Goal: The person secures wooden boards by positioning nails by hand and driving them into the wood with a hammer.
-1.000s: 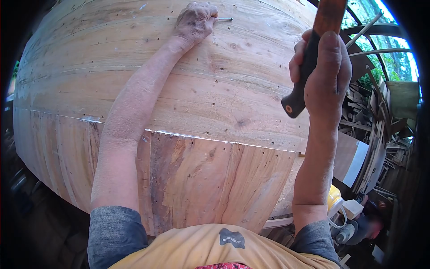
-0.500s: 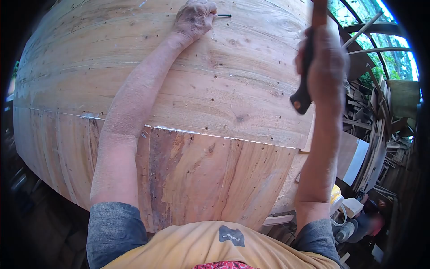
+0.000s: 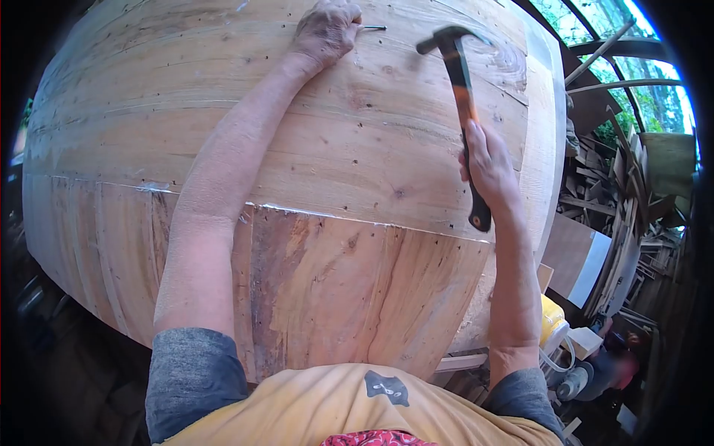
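My left hand [image 3: 325, 33] is closed at the top of the wooden panel, pinching a thin metal rod [image 3: 374, 27]. Its narrow end sticks out to the right of my fingers; whether it is a nail or a punch I cannot tell. My right hand [image 3: 491, 165] grips a claw hammer [image 3: 456, 68] by its black and orange handle. The hammer's head hangs right of the rod, apart from it and slightly blurred. Under both hands lies the curved, planked wooden panel [image 3: 297, 163], dotted with small dark holes.
A pale seam crosses the panel above a lower run of planks [image 3: 335, 282]. To the right are a heap of wood offcuts [image 3: 595, 171], leaning boards and a yellow and white bucket [image 3: 552, 323]. Part of another person [image 3: 606, 368] shows low at the right.
My right hand has swung the hammer down and left, bringing its head into view nearer the rod. My left hand stays on the rod, with only a slight shift in view.
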Available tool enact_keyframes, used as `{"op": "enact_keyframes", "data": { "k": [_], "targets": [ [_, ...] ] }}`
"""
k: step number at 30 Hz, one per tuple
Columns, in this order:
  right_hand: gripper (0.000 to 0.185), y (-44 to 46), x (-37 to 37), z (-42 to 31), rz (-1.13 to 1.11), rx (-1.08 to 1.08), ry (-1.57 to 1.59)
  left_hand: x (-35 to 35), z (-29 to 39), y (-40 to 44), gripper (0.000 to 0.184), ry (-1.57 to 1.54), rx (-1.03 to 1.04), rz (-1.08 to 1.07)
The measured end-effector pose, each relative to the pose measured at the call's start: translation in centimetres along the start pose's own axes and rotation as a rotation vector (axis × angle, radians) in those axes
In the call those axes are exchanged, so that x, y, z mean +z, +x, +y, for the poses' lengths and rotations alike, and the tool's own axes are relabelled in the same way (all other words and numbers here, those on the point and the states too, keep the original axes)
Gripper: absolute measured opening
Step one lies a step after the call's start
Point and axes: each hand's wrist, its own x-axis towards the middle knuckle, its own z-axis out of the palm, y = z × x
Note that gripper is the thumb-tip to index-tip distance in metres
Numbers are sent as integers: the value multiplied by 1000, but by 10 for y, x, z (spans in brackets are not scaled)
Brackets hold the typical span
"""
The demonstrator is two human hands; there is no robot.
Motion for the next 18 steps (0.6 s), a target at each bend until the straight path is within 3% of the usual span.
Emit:
{"op": "enact_keyframes", "data": {
  "k": [5, 8, 9, 14, 17, 18],
  "targets": [
    [38, -48, -12, 37, 17, 90, 29, 2, 8, 1, 16, 14, 25, 20],
    [34, -71, -5, 61, 6, 27, -7, -6, 12, 6, 14, -18, 66, 5],
    [31, -76, -1, 61, -21, 118, 39, -5, 13, 6, 13, 37, 32, -32],
    [29, -78, 12, 62, 71, 51, -108, -17, 38, 9, 9, 256, -183, -316],
    [28, -79, 16, 58, 59, 29, -94, -12, 53, 3, 8, 188, -315, -186],
    [28, -80, 16, 59, 48, 26, -70, -14, 54, 6, 10, 202, -388, -238]
  ]
}}
